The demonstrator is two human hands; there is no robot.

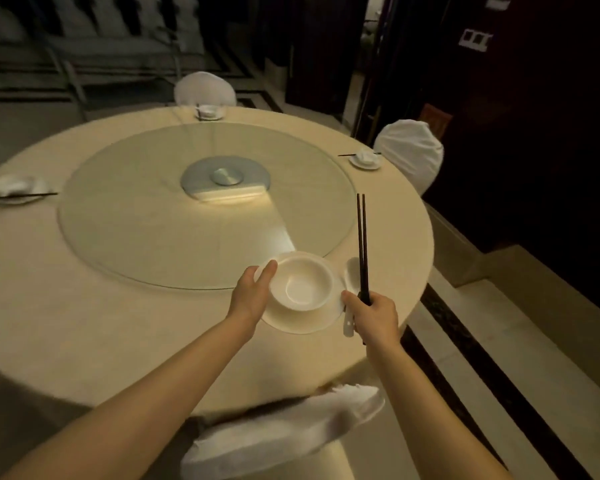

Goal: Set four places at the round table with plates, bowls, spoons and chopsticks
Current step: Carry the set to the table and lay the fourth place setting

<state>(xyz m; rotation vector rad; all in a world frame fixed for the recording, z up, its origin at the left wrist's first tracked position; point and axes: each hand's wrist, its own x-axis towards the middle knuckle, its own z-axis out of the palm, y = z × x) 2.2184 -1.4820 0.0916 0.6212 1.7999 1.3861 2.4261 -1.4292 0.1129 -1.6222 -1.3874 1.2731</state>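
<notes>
The left hand (255,292) is resting fairly straight fingers on the left rim of the plate (302,322) beside the bowl (302,284), while the right hand (374,317), just right of the plate, is gripping the chopsticks (361,244) and spoon (352,273) together.

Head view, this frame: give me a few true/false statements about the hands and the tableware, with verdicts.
1. The right hand grips a pair of dark chopsticks. True.
2. The bowl lies upside down on the bare tablecloth. False: it is upright on a white plate.
3. The left hand holds the spoon. False: it touches the edge of the bowl and plate, and the spoon is at the right hand.
4. Three other places on the table already have dishes: left, far and right. True.
</notes>
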